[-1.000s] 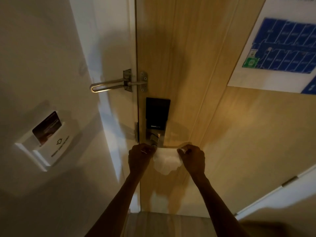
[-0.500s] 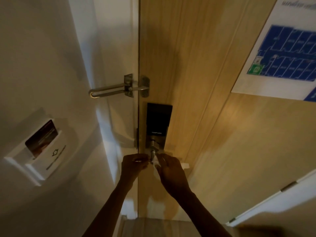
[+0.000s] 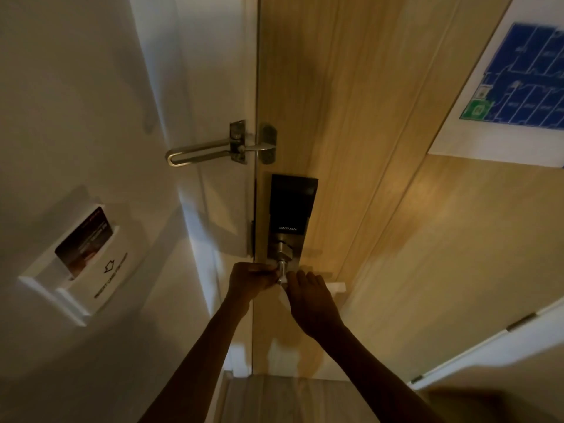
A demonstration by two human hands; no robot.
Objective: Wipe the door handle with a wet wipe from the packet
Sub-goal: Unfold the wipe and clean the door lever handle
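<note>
fingers (image 3: 300, 277) of right hand (image 3: 311, 300) curled on wet wipe (image 3: 283, 293) | left hand (image 3: 250, 279) pinches its other end | door (image 3: 351, 117) wooden, shut | smart lock (image 3: 291, 209) black | door handle (image 3: 335, 286) behind right hand, wipe against its base

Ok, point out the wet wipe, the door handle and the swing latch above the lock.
wet wipe (image 3: 283, 296), head view, the pale fold showing between the two hands.
door handle (image 3: 335, 286), head view, the lever's free end right of the hand.
swing latch (image 3: 198, 152), head view, middle of the metal loop.
</note>
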